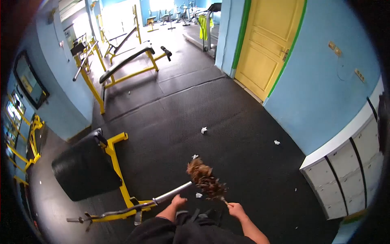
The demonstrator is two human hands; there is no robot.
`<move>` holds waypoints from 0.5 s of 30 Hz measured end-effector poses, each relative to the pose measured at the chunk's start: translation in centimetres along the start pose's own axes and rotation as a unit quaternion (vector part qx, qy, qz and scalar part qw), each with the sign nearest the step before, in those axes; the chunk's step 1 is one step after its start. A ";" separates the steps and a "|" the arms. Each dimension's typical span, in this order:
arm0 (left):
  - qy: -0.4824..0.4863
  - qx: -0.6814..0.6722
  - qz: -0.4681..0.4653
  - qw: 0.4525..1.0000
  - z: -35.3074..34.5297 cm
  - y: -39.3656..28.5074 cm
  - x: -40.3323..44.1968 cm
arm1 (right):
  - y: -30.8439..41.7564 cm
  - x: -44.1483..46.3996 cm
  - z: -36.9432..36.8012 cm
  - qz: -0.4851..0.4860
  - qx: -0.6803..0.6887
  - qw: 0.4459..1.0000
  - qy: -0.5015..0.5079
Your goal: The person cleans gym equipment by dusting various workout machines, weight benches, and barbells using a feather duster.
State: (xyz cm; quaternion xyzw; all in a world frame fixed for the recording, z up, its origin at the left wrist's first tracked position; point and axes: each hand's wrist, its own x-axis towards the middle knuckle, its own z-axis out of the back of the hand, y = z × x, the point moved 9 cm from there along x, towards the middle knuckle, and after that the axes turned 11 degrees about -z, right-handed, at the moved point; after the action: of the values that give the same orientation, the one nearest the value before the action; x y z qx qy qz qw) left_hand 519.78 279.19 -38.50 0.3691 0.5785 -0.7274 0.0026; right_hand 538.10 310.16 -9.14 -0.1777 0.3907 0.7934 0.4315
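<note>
My right hand (236, 210) is closed around the thin handle of a brown feather duster (205, 179). The duster's feathered head points forward and left, low over the black floor. Near the chrome end of a curl bar (172, 194) is my left hand (178, 201), its fingers curled in and nothing visible in them. I cannot tell whether it touches the bar. White crumpled paper (198, 195) lies just left of the duster, and another piece (195, 156) shows at the tip of the feathers.
A yellow-framed bench with a black pad (87, 168) stands at left, an incline bench (128, 63) beyond it. More crumpled papers (204, 130) (277, 142) lie on the rubber floor (243, 162). Grey lockers (343, 175) and a yellow door (268, 44) are on the right.
</note>
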 end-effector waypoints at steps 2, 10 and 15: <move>-0.040 0.133 -0.009 0.990 -2.9 -19.8 -7.4 | -0.2 2.1 0.8 -0.075 -0.127 0.987 0.066; -0.087 0.184 0.049 0.978 -5.3 -13.9 2.7 | 4.5 10.7 7.1 0.085 0.033 0.995 -0.027; -0.124 0.185 0.211 0.952 -4.3 -9.1 3.8 | 6.5 18.7 9.0 -0.025 0.016 0.983 0.180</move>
State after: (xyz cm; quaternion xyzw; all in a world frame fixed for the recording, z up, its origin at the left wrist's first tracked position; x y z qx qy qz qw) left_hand 515.34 287.45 -33.15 0.3837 0.3377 -0.8447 0.1590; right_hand 522.71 325.20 -11.98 -0.3205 0.4699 0.7310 0.3770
